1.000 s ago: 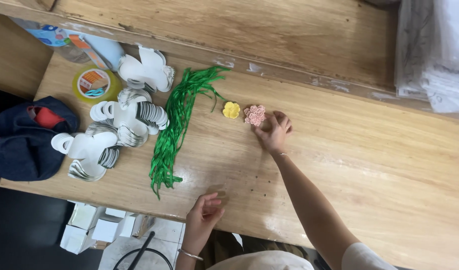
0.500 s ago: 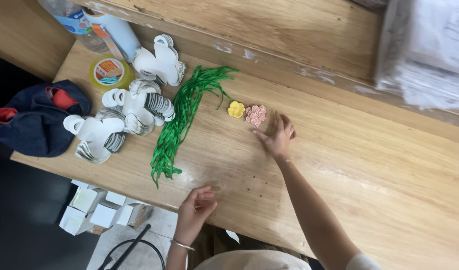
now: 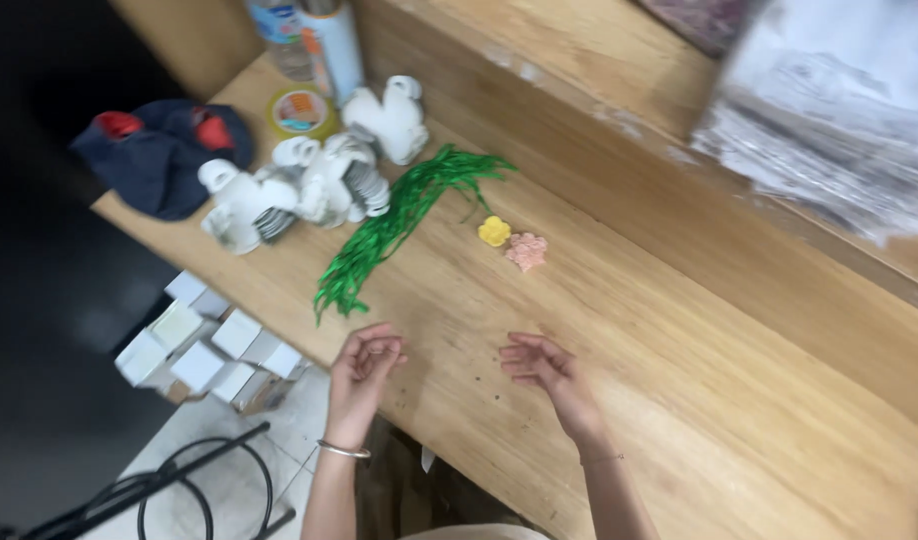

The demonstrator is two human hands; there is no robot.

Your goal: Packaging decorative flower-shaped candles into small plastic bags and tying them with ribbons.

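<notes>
A: You are holding both hands over the near edge of the wooden worktop [image 3: 679, 380], and neither is grasping anything. Your left hand [image 3: 364, 365] is curling its fingers loosely inward, an empty, half-closed grip. Your right hand [image 3: 539, 362] is lying relaxed with the fingers spread toward the left, released.

B: So where are the pieces sitting?

A: The yellow flower [image 3: 494, 231] and the pink flower [image 3: 527, 251] are lying just beside each other, touching or nearly so, further back on the worktop and well apart from both of your hands. The bundle of green strands [image 3: 394, 225] is lying to their left, running diagonally, with its lower tip nearer your left hand.

B: And which step are you in, would you say?

A: Judging by the pose, you are pausing between placements; the flowers are resting set down and your hands are hovering free. Any pick from here is calling for a reach forward, since nothing is lying under your fingers.

B: What else is around?

A: White ribbon-like rolls [image 3: 309, 185] are piling up at the far left, next to a roll of tape [image 3: 301, 110] and a dark blue cloth [image 3: 164, 155]. Small white boxes [image 3: 214, 345] are sitting below the worktop edge on the left.
</notes>
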